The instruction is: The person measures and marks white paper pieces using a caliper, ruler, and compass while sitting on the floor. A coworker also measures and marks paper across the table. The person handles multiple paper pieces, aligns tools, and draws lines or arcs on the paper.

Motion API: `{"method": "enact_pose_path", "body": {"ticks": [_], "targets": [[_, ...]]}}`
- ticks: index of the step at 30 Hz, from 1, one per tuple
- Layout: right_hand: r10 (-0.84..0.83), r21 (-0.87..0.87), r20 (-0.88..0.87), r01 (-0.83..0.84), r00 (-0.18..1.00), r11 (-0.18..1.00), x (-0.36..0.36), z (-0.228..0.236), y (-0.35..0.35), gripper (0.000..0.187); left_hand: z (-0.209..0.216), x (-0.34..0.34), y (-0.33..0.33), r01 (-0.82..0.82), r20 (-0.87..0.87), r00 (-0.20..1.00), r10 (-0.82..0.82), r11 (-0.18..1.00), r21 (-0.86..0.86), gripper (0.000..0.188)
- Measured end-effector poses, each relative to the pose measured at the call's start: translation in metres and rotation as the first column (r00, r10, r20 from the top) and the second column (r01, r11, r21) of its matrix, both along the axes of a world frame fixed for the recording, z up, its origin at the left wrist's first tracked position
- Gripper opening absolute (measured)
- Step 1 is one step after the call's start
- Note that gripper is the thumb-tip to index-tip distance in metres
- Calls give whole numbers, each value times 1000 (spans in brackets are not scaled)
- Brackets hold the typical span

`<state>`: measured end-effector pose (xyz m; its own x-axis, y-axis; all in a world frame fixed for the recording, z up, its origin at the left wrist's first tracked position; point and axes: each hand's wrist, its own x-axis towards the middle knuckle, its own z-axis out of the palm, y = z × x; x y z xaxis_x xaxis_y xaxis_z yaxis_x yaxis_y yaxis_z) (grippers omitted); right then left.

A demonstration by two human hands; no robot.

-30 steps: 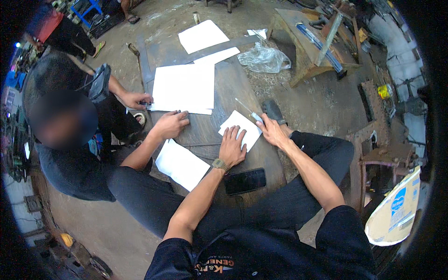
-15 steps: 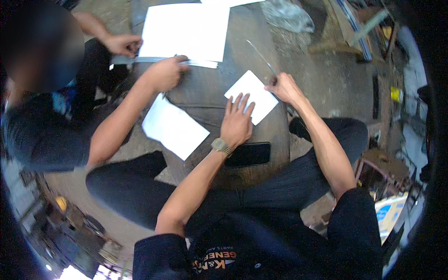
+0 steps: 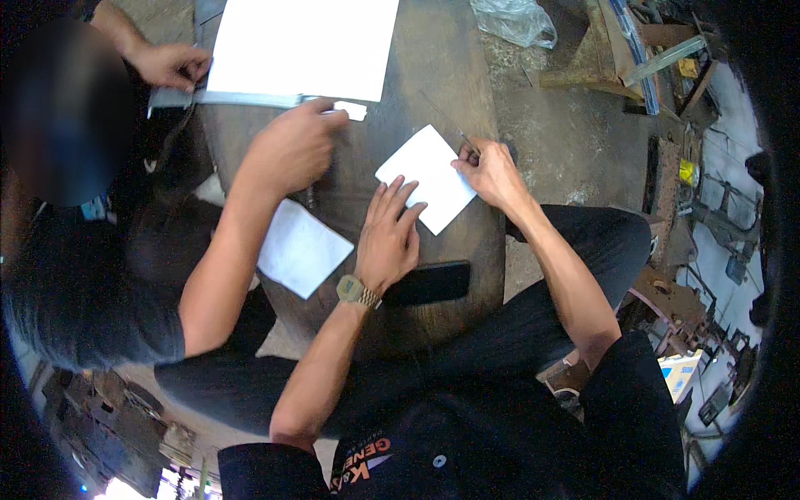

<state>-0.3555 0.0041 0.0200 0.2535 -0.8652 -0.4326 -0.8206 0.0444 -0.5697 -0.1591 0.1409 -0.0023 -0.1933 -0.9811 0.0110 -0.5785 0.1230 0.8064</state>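
A small white sheet of folded-looking paper (image 3: 433, 187) lies on the dark wooden bench (image 3: 446, 75) in front of me. My left hand (image 3: 390, 233), with a watch (image 3: 354, 290) on its wrist, rests its outstretched fingers on the paper's lower left edge. At the paper's right corner, my right hand (image 3: 492, 173) is closed around a long, thin, rod-like tool (image 3: 463, 136). Its thin end points up and left over the bench; its exact kind is unclear. The right fingertips are at the paper's edge.
A black phone (image 3: 429, 283) lies beside my left hand. Another small white sheet (image 3: 304, 248) is left of it. At the left, a co-worker's hands (image 3: 296, 146) are at a large stack of white paper (image 3: 304, 50). A clear plastic bag (image 3: 517, 21) lies beyond the bench.
My right hand has tilted the thin tool lower over the bench. The view has shifted, and the co-worker's right hand has moved along the large stack's near edge.
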Motion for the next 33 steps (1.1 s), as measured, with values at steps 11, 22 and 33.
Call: {"method": "enact_pose_path", "body": {"ticks": [11,22,33], "targets": [[-14,-29,47,15,999,999,-38,-13,25,21,36,-3,49,37,386,920,-71,995,93,53],[-70,-51,107,76,992,996,-50,-27,28,23,50,21,109,-259,580,815,1,895,362,75],[-113,-33,100,117,989,993,-53,-34,26,26,62,8,146,-180,393,919,-13,875,449,75]]}}
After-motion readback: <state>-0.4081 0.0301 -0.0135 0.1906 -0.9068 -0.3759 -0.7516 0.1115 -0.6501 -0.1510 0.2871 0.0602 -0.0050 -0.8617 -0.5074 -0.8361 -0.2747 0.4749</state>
